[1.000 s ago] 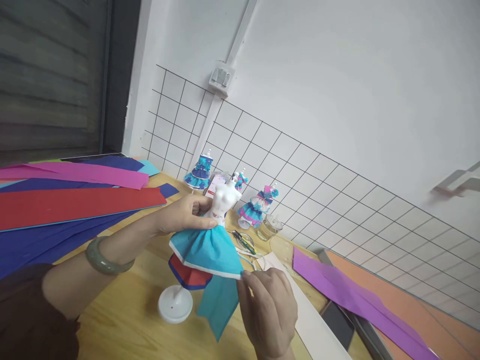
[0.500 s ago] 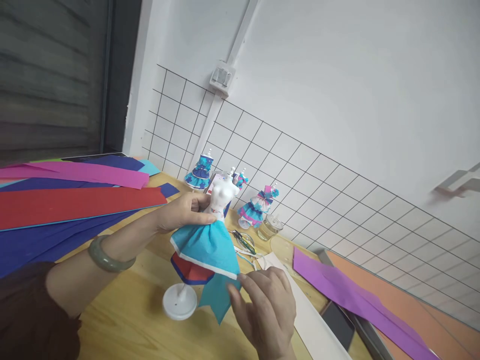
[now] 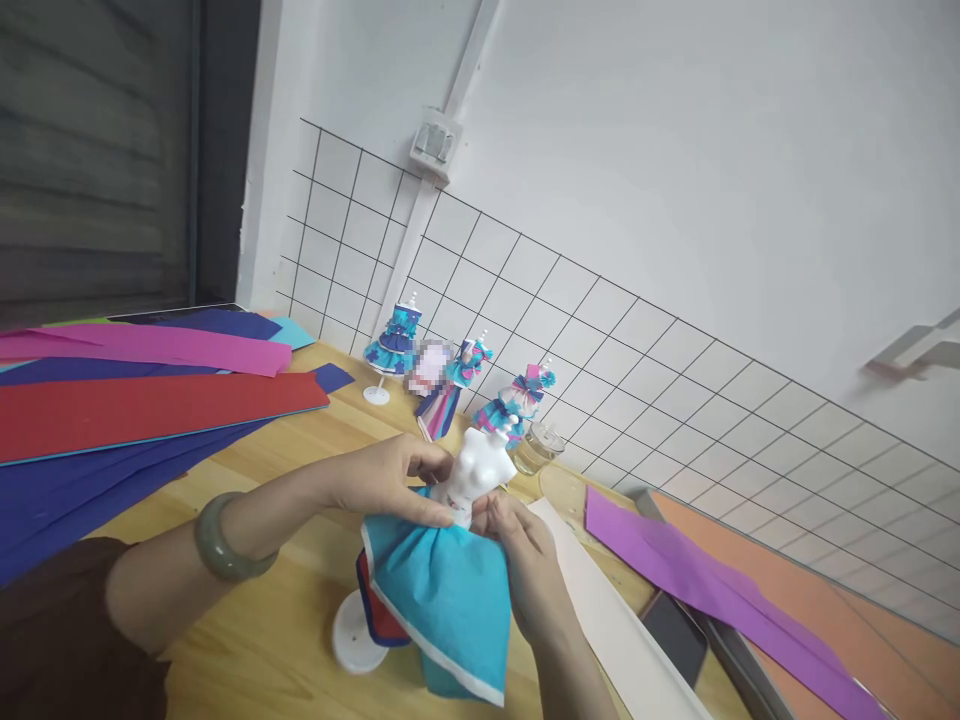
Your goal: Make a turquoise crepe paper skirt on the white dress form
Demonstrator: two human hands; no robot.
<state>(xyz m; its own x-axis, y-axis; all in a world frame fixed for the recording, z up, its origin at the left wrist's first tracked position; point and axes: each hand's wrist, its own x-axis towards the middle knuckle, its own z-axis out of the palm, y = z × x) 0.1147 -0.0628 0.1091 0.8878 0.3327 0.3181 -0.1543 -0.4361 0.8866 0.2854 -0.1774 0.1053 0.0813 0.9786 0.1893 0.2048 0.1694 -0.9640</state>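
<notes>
A small white mannequin (image 3: 481,466) leans to the right on its round white base (image 3: 355,632). Around its waist hangs a turquoise skirt (image 3: 450,590) with a white hem, over a red piece (image 3: 384,610) edged in blue. My left hand (image 3: 397,482), with a green bangle on the wrist, grips the skirt's waist from the left, thumb in front. At the right side of the waist, the fingers of my right hand (image 3: 517,550) are pinched on the skirt's top edge.
Three small dressed mannequins (image 3: 397,340) stand along the wall grid, beside a glass cup (image 3: 537,450). Red sheets (image 3: 150,410), blue and pink ones lie at left. To the right are a white strip (image 3: 607,610), a purple sheet (image 3: 675,570) and a dark phone (image 3: 675,635).
My right hand has moved from the skirt's lower hem up to its waist. The mannequin and my left hand have come lower and nearer, and the mannequin tilts more to the right.
</notes>
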